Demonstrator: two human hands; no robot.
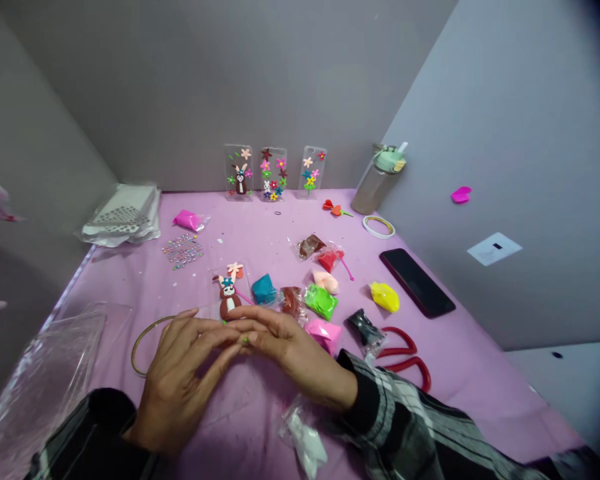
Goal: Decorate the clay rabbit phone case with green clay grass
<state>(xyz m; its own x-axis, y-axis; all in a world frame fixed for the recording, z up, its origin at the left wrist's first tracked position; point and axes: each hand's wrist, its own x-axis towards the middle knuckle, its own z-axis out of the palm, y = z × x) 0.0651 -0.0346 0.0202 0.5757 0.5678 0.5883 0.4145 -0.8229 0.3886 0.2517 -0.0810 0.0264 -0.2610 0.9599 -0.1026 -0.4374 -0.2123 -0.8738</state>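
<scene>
My left hand (183, 377) and my right hand (293, 350) meet at the fingertips over the pink table cloth (260, 230). Between the fingertips shows a tiny bright green bit of clay (245, 339), pinched there. Just beyond the fingers lies a clear phone case with a brown clay rabbit (228, 295) and a pale flower on it. Small bags of clay lie close by on the right: teal (265, 290), green (321, 301), pink (324, 331), black (366, 329), yellow (385, 296).
Three decorated phone cases (273, 173) lean on the back wall beside a bottle (379, 180). A black phone (417, 281) and red scissors (407, 357) lie at the right. Rhinestone sheets (183, 251), a stack of packets (123, 213) and a clear plastic bag (40, 387) sit at the left.
</scene>
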